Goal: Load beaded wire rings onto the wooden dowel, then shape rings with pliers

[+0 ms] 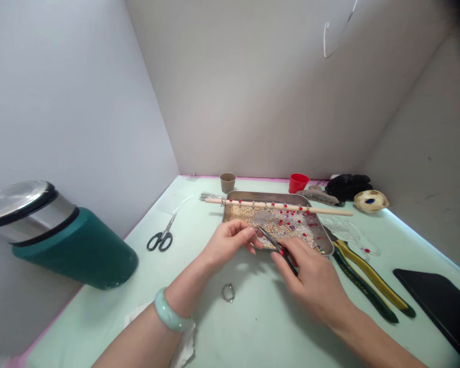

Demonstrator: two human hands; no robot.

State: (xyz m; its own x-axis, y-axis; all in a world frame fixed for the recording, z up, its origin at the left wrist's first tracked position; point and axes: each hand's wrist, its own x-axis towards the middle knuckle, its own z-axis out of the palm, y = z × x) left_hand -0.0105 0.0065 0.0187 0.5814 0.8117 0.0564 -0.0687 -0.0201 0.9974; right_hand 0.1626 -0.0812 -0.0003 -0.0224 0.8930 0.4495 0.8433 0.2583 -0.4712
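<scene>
My right hand point(310, 271) is closed round the handles of small pliers point(272, 239) with dark and red grips. Their narrow jaws point up and left to the fingertips of my left hand point(233, 237). Thumb and fingers of that hand pinch something tiny, too small to name. Both hands hover at the front edge of a metal tray point(327, 240) of gold, clear and red beads point(239, 212). Across the tray lies a wooden stick point(260, 205) with several red-beaded rings on it. A small beaded ring point(228, 293) lies on the table below my hands.
To the left are scissors point(161, 240) and a large green bottle point(76, 250). Behind the tray stand a brown cup point(227, 182) and a red cup point(298, 182). Large yellow-green pliers point(368, 281), a black flat object point(437, 304) and a tape roll point(370, 201) lie to the right.
</scene>
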